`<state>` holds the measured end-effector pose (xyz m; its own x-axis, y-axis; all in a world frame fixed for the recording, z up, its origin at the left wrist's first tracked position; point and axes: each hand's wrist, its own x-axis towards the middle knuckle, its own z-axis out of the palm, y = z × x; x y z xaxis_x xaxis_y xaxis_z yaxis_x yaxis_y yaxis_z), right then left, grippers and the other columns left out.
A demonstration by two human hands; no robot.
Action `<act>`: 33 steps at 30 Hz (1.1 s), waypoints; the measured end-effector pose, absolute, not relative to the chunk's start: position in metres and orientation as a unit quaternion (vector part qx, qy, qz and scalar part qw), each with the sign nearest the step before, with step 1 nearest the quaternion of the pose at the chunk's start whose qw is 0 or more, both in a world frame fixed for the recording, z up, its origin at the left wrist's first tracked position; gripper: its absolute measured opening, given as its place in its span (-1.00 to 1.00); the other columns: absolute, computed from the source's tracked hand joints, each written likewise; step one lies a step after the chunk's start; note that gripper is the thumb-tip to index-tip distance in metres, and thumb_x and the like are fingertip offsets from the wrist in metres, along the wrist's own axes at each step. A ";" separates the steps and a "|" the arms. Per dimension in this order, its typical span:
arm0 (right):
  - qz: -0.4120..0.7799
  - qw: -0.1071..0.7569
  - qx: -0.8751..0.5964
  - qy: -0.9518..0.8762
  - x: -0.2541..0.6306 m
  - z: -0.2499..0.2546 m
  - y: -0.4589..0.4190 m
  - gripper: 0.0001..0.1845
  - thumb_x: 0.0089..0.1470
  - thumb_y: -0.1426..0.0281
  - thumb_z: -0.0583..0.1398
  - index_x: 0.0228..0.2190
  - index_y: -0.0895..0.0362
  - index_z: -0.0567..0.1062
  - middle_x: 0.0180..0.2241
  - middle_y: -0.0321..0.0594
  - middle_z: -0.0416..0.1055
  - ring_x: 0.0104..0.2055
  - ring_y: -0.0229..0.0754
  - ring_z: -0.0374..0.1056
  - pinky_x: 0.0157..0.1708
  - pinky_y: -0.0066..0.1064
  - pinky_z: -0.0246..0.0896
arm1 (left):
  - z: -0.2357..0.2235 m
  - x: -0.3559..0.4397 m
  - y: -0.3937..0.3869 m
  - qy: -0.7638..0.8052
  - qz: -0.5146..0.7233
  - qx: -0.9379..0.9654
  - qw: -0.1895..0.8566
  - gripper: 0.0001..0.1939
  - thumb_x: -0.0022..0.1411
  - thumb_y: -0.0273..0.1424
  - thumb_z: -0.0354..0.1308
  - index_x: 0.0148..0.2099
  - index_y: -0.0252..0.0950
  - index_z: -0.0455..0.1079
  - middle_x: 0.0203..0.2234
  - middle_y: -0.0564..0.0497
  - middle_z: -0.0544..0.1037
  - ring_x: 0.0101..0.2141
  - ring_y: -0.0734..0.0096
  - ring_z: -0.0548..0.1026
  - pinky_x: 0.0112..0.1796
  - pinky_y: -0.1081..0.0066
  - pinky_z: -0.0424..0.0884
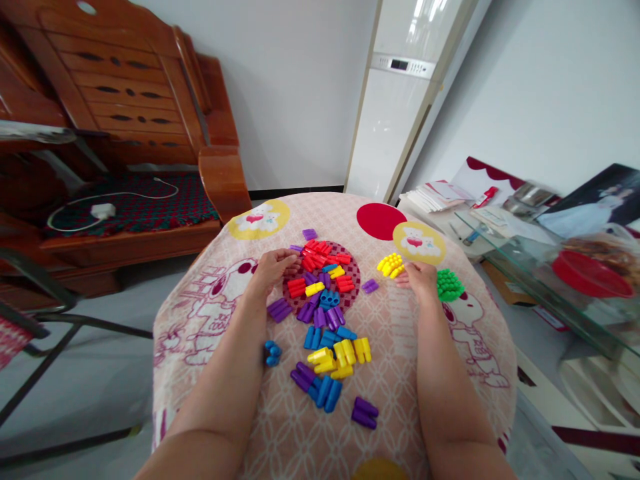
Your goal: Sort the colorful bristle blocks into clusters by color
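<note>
My left hand reaches to the left edge of a loose heap of plastic building pieces, its fingers stretched toward the red pieces. A purple piece lies by its fingertips. Over on the right, my right hand rests with fingers extended against the near side of a joined yellow block. A joined green block lies just beyond that wrist. Between my forearms are scattered blue pieces, yellow pieces and purple pieces.
A patterned cloth covers the round table. At the right stands a glass shelf with papers and a red bowl. A wooden bench is at the back left, and a tall white cabinet unit stands behind the table.
</note>
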<state>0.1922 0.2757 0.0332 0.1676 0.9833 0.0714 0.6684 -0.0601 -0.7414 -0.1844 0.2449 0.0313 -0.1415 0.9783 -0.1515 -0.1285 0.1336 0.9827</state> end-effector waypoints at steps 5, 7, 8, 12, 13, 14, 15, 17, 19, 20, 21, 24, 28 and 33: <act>0.365 0.420 -0.692 -0.461 0.180 0.041 0.271 -0.60 0.07 0.39 0.11 -0.11 0.32 0.55 -0.58 -0.13 0.52 -0.55 -0.07 0.47 -0.51 -0.31 0.44 | 0.031 -0.184 0.244 0.539 0.528 0.400 0.521 -0.74 -0.06 -0.36 0.36 -0.28 -0.39 0.52 -0.47 -0.05 0.62 -0.49 0.44 0.55 -0.41 0.47 0.50; 0.330 0.411 -0.709 -0.469 0.177 0.051 0.269 -0.57 0.05 0.39 0.13 -0.06 0.32 0.54 -0.53 -0.09 0.54 -0.56 -0.07 0.47 -0.53 -0.31 0.43 | 0.031 -0.184 0.244 0.542 0.527 0.399 0.519 -0.73 -0.05 -0.37 0.36 -0.26 -0.39 0.52 -0.48 -0.04 0.61 -0.49 0.45 0.55 -0.41 0.47 0.49; 0.304 0.404 -0.717 -0.480 0.176 0.056 0.268 -0.55 0.05 0.39 0.14 -0.05 0.32 0.53 -0.50 -0.07 0.55 -0.56 -0.07 0.46 -0.54 -0.31 0.42 | 0.030 -0.184 0.244 0.544 0.528 0.399 0.516 -0.73 -0.04 -0.37 0.35 -0.25 -0.40 0.52 -0.49 -0.04 0.60 -0.49 0.44 0.55 -0.40 0.47 0.50; 0.283 0.348 -0.688 -0.570 0.168 0.083 0.256 -0.65 0.02 0.39 0.17 -0.17 0.27 0.59 -0.48 -0.11 0.55 -0.56 -0.13 0.44 -0.59 -0.40 0.35 | 0.029 -0.184 0.244 0.548 0.531 0.398 0.509 -0.72 -0.01 -0.37 0.34 -0.23 -0.40 0.52 -0.46 -0.06 0.62 -0.46 0.42 0.57 -0.36 0.45 0.51; 0.298 0.318 -0.664 -0.607 0.164 0.089 0.251 -0.71 0.00 0.40 0.18 -0.24 0.25 0.60 -0.51 -0.16 0.53 -0.55 -0.16 0.44 -0.59 -0.44 0.33 | 0.029 -0.184 0.244 0.548 0.530 0.400 0.509 -0.73 0.00 -0.37 0.33 -0.22 -0.40 0.52 -0.45 -0.06 0.62 -0.45 0.43 0.57 -0.36 0.46 0.51; 0.316 0.280 -0.635 -0.647 0.159 0.096 0.245 -0.77 -0.01 0.41 0.20 -0.31 0.24 0.61 -0.55 -0.20 0.50 -0.56 -0.19 0.43 -0.59 -0.48 0.30 | 0.029 -0.184 0.245 0.548 0.528 0.402 0.510 -0.73 0.01 -0.37 0.32 -0.22 -0.41 0.52 -0.45 -0.06 0.62 -0.46 0.43 0.57 -0.37 0.47 0.51; 0.332 0.240 -0.600 -0.687 0.153 0.102 0.238 -0.82 -0.03 0.42 0.21 -0.37 0.22 0.60 -0.58 -0.24 0.48 -0.56 -0.22 0.41 -0.59 -0.50 0.28 | 0.029 -0.184 0.245 0.548 0.526 0.403 0.511 -0.74 0.02 -0.38 0.32 -0.22 -0.41 0.52 -0.45 -0.06 0.62 -0.46 0.44 0.56 -0.38 0.48 0.51; 0.352 0.166 -0.527 -0.755 0.136 0.112 0.224 -0.87 -0.04 0.45 0.24 -0.41 0.21 0.60 -0.61 -0.28 0.45 -0.57 -0.27 0.38 -0.57 -0.52 0.23 | 0.029 -0.184 0.245 0.547 0.525 0.402 0.513 -0.76 0.02 -0.39 0.31 -0.23 -0.41 0.51 -0.45 -0.04 0.62 -0.46 0.46 0.56 -0.38 0.49 0.50; 0.349 0.116 -0.464 -0.806 0.115 0.121 0.209 -0.89 -0.03 0.48 0.25 -0.40 0.20 0.60 -0.59 -0.30 0.46 -0.54 -0.30 0.36 -0.53 -0.52 0.17 | 0.029 -0.184 0.245 0.546 0.527 0.398 0.515 -0.78 0.03 -0.41 0.30 -0.24 -0.41 0.51 -0.46 -0.03 0.62 -0.46 0.47 0.56 -0.36 0.49 0.50; 0.340 0.094 -0.437 -0.828 0.104 0.125 0.202 -0.90 -0.04 0.51 0.26 -0.40 0.19 0.60 -0.57 -0.31 0.46 -0.53 -0.32 0.35 -0.51 -0.52 0.14 | 0.029 -0.184 0.245 0.546 0.528 0.397 0.516 -0.79 0.04 -0.42 0.30 -0.24 -0.41 0.50 -0.46 -0.03 0.61 -0.46 0.47 0.56 -0.35 0.49 0.50; 0.329 0.069 -0.411 -0.847 0.094 0.129 0.195 -0.91 -0.05 0.53 0.27 -0.41 0.19 0.60 -0.55 -0.31 0.47 -0.51 -0.33 0.34 -0.49 -0.52 0.11 | 0.029 -0.184 0.244 0.546 0.527 0.396 0.517 -0.80 0.05 -0.43 0.29 -0.24 -0.41 0.50 -0.47 -0.02 0.61 -0.46 0.47 0.56 -0.35 0.49 0.50; 0.298 0.016 -0.364 -0.882 0.071 0.139 0.178 -0.91 -0.06 0.56 0.29 -0.42 0.19 0.59 -0.52 -0.31 0.47 -0.47 -0.33 0.32 -0.45 -0.51 0.04 | 0.030 -0.183 0.244 0.550 0.523 0.398 0.515 -0.81 0.08 -0.45 0.27 -0.23 -0.42 0.50 -0.49 -0.02 0.60 -0.47 0.48 0.56 -0.36 0.49 0.50; 0.248 -0.040 -0.325 -0.912 0.056 0.142 0.165 -0.87 -0.01 0.44 0.33 -0.32 0.17 0.60 -0.45 -0.26 0.52 -0.41 -0.29 0.35 -0.42 -0.48 0.00 | 0.031 -0.182 0.244 0.549 0.529 0.397 0.510 -0.83 0.09 -0.46 0.24 -0.23 -0.42 0.51 -0.48 -0.03 0.60 -0.48 0.50 0.55 -0.36 0.50 0.49; 0.161 -0.152 -0.266 -0.938 0.032 0.125 0.151 -0.79 0.03 0.28 0.33 -0.34 0.18 0.61 -0.31 -0.09 0.57 -0.26 -0.13 0.44 -0.41 -0.43 0.01 | 0.031 -0.183 0.244 0.543 0.532 0.393 0.517 -0.83 0.06 -0.45 0.27 -0.25 -0.41 0.51 -0.49 -0.01 0.59 -0.49 0.49 0.54 -0.38 0.49 0.49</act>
